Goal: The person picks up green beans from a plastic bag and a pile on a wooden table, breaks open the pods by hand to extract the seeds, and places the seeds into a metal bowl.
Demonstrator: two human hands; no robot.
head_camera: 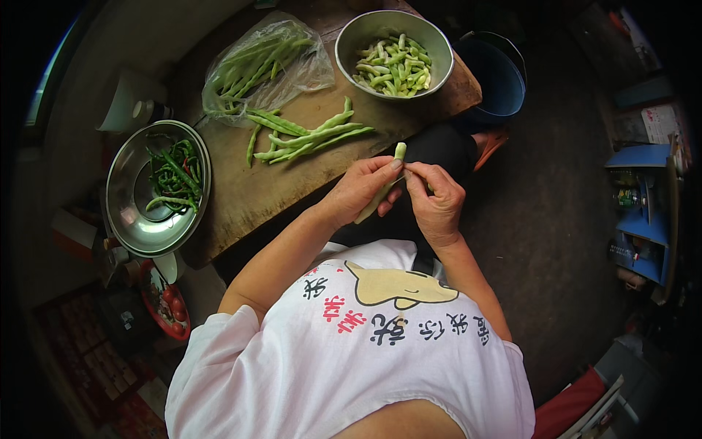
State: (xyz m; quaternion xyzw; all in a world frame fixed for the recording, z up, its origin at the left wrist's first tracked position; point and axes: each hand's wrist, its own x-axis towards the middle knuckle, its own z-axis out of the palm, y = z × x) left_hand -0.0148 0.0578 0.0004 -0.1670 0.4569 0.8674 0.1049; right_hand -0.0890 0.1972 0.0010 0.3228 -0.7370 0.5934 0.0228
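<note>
My left hand (364,184) is closed around a pale green bean pod (401,150), whose upper end stands out above the thumb and whose lower end shows below the palm. Close against it, my right hand (439,195) pinches thumb and forefinger at the pod's edge, where a thin pale strand seems to run. A bit of green shows between the right fingers. Both hands are over my lap, off the edge of a wooden board (247,203). Several long whole beans (312,137) lie on that board. A metal bowl (345,63) of short bean pieces (395,66) stands beyond them.
A clear plastic bag (315,68) of long beans lies at the back. Left, a steel basin (123,219) holds green peppers (175,170); below is a red dish (186,326) with tomatoes (174,307). A blue bucket (507,82) stands beyond the board's right corner. Blue shelves (641,226) are far right.
</note>
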